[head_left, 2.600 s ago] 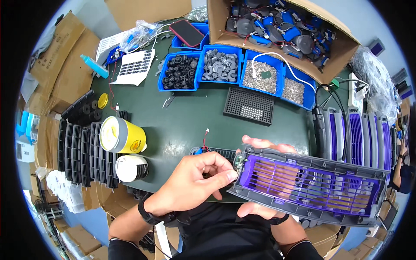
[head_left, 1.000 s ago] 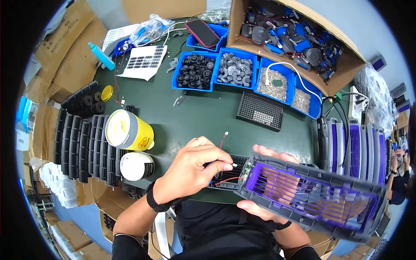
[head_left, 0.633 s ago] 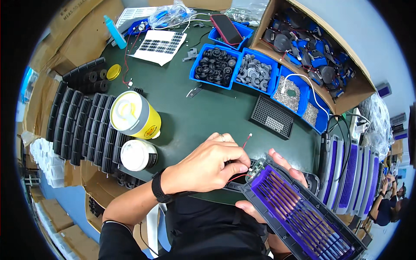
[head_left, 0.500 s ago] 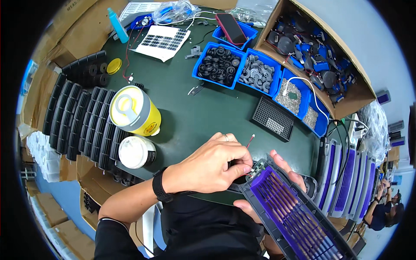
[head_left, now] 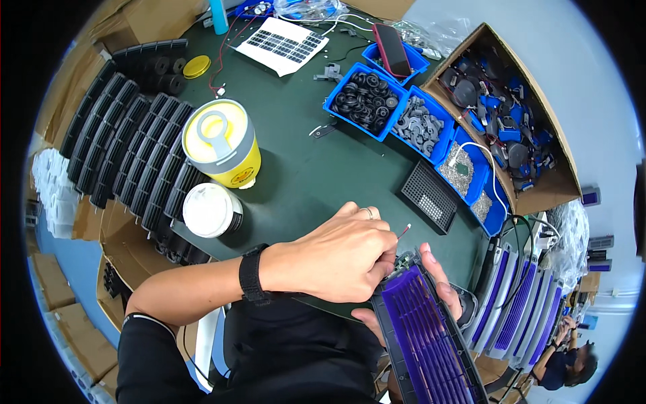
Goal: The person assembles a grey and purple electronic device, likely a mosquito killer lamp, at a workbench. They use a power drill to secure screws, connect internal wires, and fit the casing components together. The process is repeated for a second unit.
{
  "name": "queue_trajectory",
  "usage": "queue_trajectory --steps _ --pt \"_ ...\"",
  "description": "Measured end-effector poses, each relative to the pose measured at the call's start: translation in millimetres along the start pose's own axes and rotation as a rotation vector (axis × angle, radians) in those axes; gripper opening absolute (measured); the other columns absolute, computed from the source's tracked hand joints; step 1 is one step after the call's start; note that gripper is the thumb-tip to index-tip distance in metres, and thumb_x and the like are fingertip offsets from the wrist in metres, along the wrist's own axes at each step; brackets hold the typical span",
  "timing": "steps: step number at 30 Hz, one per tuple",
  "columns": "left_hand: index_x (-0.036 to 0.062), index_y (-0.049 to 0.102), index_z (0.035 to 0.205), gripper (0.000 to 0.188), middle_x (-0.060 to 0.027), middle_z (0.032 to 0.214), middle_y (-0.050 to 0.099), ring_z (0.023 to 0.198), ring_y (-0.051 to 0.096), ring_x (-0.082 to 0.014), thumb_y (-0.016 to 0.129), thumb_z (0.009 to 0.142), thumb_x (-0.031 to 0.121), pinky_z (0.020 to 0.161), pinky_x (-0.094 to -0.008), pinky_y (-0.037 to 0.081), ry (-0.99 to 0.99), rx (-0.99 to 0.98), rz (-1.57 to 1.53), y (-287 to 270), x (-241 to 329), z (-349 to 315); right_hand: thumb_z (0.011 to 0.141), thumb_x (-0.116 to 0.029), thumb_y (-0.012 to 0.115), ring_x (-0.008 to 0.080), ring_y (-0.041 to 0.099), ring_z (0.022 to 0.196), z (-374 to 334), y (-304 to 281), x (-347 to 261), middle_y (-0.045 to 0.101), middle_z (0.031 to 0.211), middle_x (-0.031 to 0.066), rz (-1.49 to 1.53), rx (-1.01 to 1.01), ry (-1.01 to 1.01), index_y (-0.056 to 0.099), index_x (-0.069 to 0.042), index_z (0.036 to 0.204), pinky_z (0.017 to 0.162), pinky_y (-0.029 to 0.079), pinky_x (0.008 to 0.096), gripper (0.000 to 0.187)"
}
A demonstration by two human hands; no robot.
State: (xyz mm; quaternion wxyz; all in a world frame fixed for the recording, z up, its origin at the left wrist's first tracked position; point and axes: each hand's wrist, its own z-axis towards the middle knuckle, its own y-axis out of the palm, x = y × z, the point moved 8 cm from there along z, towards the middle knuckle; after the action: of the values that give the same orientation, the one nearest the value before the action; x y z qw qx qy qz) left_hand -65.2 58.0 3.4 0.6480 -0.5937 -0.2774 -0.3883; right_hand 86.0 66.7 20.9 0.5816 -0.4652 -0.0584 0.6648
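My right hand (head_left: 444,286) grips a long grey housing with purple slats (head_left: 420,330), its thumb on one side and its fingers on the other. The housing is tilted, its far end towards the middle of the table. At that end a small green circuit board (head_left: 404,262) shows. Closed in a pinch, my left hand (head_left: 343,252) is at this end, with a dark band on its wrist. A thin red wire with a white connector (head_left: 406,229) sticks out beyond its fingers; the fingertips are partly hidden.
Blue bins hold black wheels (head_left: 367,101), grey parts (head_left: 420,128) and screws (head_left: 457,172). A black perforated tray (head_left: 428,197) lies before them. Left stand a yellow tub (head_left: 225,145), a white jar (head_left: 212,210) and black rollers (head_left: 128,148). More purple-grey housings (head_left: 515,296) stand right.
The view has shifted, so the table's things appear lower or further right. The housing now points more steeply up the picture. My left hand stays pinched at its end.
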Motion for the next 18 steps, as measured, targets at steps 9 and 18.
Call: queue_trajectory --steps 9,18 --pt "0.0031 0.069 0.078 0.006 -0.0115 0.083 0.067 0.091 0.06 -0.0308 0.074 0.078 0.007 0.086 -0.0413 0.041 -0.009 0.101 0.175 15.1 14.4 1.7 0.059 -0.048 0.105 0.0344 0.05 0.148 -8.6 11.7 8.8 0.05 0.154 0.0219 0.236 0.239 -0.083 0.025 -0.01 0.155 0.124 0.04 0.0455 0.131" --pt "0.002 0.072 0.105 0.015 -0.0078 0.1 0.076 0.096 0.072 -0.0182 0.078 0.096 0.011 0.084 -0.0353 0.055 -0.36 0.362 -0.319 -22.4 -14.1 -8.5 0.069 -0.033 0.104 0.0388 0.046 0.148 -2.1 -4.6 25.9 0.045 0.156 0.0246 0.351 0.061 0.123 0.024 -0.012 0.161 0.12 0.045 0.053 0.124"
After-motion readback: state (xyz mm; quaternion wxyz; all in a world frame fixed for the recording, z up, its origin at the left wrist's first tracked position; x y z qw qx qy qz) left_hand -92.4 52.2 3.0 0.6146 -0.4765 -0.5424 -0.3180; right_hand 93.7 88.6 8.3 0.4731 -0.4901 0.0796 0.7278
